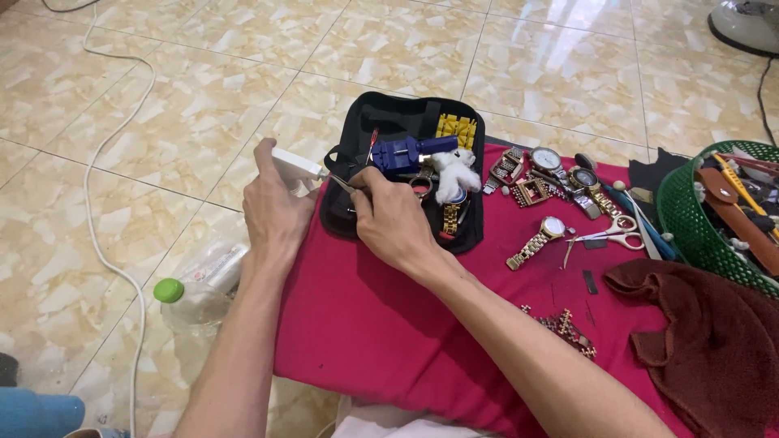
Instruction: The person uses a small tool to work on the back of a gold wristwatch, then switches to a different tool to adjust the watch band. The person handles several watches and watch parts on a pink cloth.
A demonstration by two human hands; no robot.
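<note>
- On the left edge of the red cloth (381,324), both forearms reach up from about 6 o'clock and meet at the near side of the open black tool case (357,154).
- The left hand (272,207) is turned back-up, its fingers curled tight around a small white tool (296,165) whose end pokes out toward 2 o'clock.
- The right hand (393,219) sits at 3 o'clock of the left, just beside it, fingers pinched narrow on thin metal tweezers (342,183).
- The tweezer tips point toward 10 o'clock and meet the white tool's end, between the two hands.
- At 12 o'clock of the right hand, inside the case, lies a blue watch-link remover (406,154).
- Toward 3 o'clock, well apart, loose wristwatches (552,195), scissors (608,235) and a green basket (690,219) rest on the cloth.
- At 8 o'clock of the left hand a plastic bottle with a green cap (169,289) lies on the tiled floor (203,81).
</note>
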